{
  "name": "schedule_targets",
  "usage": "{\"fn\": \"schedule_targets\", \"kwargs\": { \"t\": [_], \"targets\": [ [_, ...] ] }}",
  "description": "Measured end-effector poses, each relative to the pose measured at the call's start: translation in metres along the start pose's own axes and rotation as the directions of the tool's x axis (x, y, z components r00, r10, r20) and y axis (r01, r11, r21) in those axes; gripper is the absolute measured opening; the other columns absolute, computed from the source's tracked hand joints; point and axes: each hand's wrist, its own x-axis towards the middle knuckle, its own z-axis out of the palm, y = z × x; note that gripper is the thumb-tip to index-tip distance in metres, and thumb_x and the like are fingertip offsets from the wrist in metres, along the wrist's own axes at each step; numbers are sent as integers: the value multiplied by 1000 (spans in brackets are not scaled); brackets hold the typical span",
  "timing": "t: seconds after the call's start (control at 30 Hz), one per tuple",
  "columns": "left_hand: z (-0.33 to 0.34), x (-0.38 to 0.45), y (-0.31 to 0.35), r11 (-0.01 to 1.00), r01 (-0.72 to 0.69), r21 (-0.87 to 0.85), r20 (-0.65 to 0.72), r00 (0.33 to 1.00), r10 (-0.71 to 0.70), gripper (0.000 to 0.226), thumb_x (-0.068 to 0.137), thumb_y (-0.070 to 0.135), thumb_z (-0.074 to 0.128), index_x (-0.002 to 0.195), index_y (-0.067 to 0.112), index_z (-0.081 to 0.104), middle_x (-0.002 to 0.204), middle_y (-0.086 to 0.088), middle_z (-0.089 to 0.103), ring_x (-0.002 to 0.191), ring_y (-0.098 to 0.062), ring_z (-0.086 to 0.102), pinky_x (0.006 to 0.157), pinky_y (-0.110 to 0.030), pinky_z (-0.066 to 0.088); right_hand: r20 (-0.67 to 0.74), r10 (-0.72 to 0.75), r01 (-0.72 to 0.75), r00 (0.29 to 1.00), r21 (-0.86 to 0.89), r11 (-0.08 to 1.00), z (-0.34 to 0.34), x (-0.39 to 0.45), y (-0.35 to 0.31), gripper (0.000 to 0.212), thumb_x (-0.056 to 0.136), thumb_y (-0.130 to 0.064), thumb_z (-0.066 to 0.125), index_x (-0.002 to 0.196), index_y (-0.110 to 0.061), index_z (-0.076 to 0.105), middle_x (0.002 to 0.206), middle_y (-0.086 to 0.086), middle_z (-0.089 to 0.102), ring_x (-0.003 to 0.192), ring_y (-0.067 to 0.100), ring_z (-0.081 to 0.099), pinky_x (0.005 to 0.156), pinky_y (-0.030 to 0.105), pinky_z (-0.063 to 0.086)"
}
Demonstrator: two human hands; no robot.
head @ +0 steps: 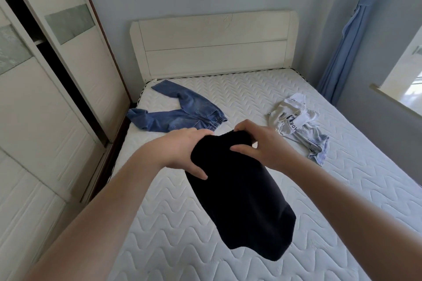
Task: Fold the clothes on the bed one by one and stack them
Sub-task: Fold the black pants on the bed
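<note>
A black garment [242,203] hangs in the air over the middle of the white quilted mattress [228,98]. My left hand [182,150] grips its upper left edge, thumb on the near side. My right hand [262,143] grips the upper right edge, fingers curled over the top. Blue jeans [178,114] lie spread out at the far left of the bed, one leg hanging off the left edge. A crumpled grey and white garment [299,123] with printed lettering lies at the far right.
A white headboard [214,41] stands against the far wall. A white sliding wardrobe [45,98] runs close along the bed's left side. A blue curtain [351,36] and a window sill [397,102] are on the right.
</note>
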Motion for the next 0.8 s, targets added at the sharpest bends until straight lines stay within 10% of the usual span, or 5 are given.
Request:
{"fn": "schedule_targets", "kwargs": {
  "t": [0.27, 0.47, 0.67, 0.8],
  "targets": [
    [16, 44, 40, 976, -178, -122, -104, 981, 166, 39, 76, 48, 77, 105, 29, 59, 98, 10, 66, 91, -10, 62, 83, -37, 52, -87, 194, -179, 977, 157, 971, 5, -23, 4, 40, 79, -40, 76, 106, -43, 47, 97, -23, 64, 84, 9, 65, 79, 24, 52],
    [23, 56, 61, 957, -282, -69, -70, 958, 277, 20, 87, 41, 66, 90, 28, 51, 85, 12, 61, 80, -8, 59, 69, -27, 44, -89, 351, -321, 932, 250, 914, 13, -83, 37, 36, 89, -44, 58, 121, -49, 43, 106, -23, 63, 103, 6, 63, 90, 18, 48],
    [18, 60, 76, 957, -282, -69, -81, 958, 276, 24, 89, 45, 64, 82, 43, 41, 83, 16, 60, 79, -1, 57, 65, -18, 38, 209, 724, -751, 657, 254, 609, 59, -158, 98, 40, 102, -50, 29, 129, -31, 50, 119, -9, 64, 110, 8, 59, 105, 42, 42],
    [14, 63, 84, 968, -240, -66, -123, 965, 231, 19, 89, 46, 62, 94, 36, 47, 86, 13, 62, 82, -9, 60, 71, -28, 45, 294, 906, -898, 306, 406, 172, 84, -198, 135, 61, 99, -60, 25, 144, -21, 37, 138, 7, 52, 121, 21, 50, 109, 44, 33]
  ]
}}
